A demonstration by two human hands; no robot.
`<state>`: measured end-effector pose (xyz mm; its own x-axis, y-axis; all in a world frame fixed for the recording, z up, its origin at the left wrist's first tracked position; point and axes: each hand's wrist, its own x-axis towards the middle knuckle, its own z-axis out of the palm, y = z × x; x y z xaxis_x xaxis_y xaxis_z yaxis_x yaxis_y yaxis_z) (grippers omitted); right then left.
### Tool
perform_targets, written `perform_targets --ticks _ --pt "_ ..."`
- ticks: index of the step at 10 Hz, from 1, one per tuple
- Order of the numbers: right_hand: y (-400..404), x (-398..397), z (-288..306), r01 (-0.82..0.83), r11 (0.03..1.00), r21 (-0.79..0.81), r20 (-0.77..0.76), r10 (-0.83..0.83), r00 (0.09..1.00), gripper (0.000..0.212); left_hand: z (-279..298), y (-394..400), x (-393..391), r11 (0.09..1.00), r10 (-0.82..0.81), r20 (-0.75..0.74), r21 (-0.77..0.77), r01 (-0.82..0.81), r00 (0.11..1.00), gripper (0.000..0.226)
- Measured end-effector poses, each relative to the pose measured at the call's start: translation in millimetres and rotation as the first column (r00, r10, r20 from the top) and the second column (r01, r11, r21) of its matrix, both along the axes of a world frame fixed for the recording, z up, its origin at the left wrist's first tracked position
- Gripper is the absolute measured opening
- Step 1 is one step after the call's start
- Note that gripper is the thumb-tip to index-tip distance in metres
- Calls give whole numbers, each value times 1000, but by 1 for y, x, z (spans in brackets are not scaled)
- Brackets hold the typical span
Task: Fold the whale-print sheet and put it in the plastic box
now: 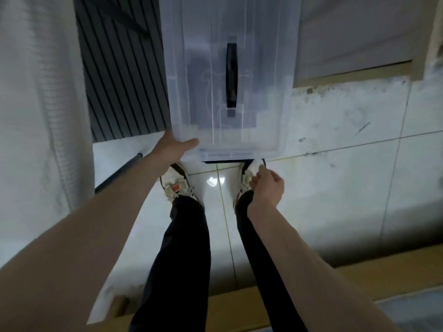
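Observation:
A clear plastic box (263, 97) with a lid and a black handle (231, 75) stands on the floor in front of my feet. Through the cloudy lid I see a pale folded shape with faint curved lines, perhaps the whale-print sheet (206, 92); it is too dim to tell for sure. My left hand (173, 146) grips the box's near-left corner, thumb lying along the lid's front edge, fingers hidden beside the box. My right hand (266, 185) hovers just below the near-right corner with its fingers curled and nothing visible in them.
My two sneakers (177, 180) stand on glossy white tiles (335, 188) right against the box. A dark slatted panel (119, 68) lies left of the box, white fabric (36, 92) at far left. A wooden edge (239, 305) runs below me, with a wooden frame (359, 73) at upper right.

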<state>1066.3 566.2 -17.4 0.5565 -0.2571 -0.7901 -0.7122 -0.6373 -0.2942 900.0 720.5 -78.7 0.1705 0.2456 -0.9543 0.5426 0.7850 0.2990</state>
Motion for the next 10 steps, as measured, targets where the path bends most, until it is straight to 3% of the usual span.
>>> perform_targets --ticks 1,2,4,6,7,8,9,10 --pt "-35 -12 -37 319 922 220 -479 -183 858 63 -8 -4 -6 994 -99 -9 48 99 995 67" --pt "-30 -15 -69 431 802 414 -563 -147 814 75 -12 -16 -6 979 -78 -120 178 99 990 68" --pt "-19 -22 -67 542 724 427 -522 -292 801 47 -14 -26 1 973 -43 -170 215 79 985 75" --pt "26 -21 -48 503 808 307 -397 -372 839 43 -10 -21 5 987 22 -159 163 4 987 66" --pt "52 -15 -40 -190 970 154 -348 233 908 46 -8 -21 9 983 54 -183 181 -21 982 59" --pt "73 -5 -37 -798 593 -103 -286 751 595 21 -9 -23 14 980 31 -230 196 15 973 67" --pt "84 2 -32 -911 405 -80 -313 857 409 28 -11 -17 11 982 -15 -229 181 57 973 69" --pt "74 0 -23 -833 553 24 -301 799 521 25 2 -20 17 967 -157 -295 150 208 943 78"
